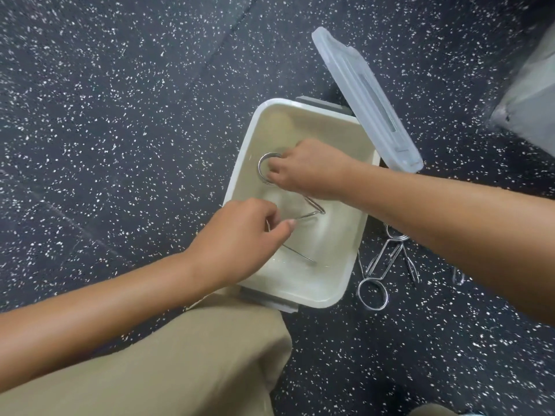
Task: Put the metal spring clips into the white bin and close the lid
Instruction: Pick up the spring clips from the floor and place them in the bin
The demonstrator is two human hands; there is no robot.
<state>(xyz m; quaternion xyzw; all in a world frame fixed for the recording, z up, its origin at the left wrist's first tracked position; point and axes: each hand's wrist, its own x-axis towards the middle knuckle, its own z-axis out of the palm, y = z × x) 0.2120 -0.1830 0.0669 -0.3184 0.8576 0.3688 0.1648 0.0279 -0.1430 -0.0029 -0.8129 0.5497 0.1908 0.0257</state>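
The white bin stands open on the speckled floor, its translucent lid tilted up at the far right. Both my hands reach into it. My right hand is shut on a metal spring clip whose ring shows beside my fingers and whose handles run out under my wrist. My left hand pinches the thin wire legs of a second spring clip over the bin's near end. More spring clips lie on the floor to the right of the bin, partly hidden by my right forearm.
My knee in tan trousers presses against the bin's near edge. A grey block sits at the upper right. Dark speckled rubber flooring stretches to the left and behind the bin.
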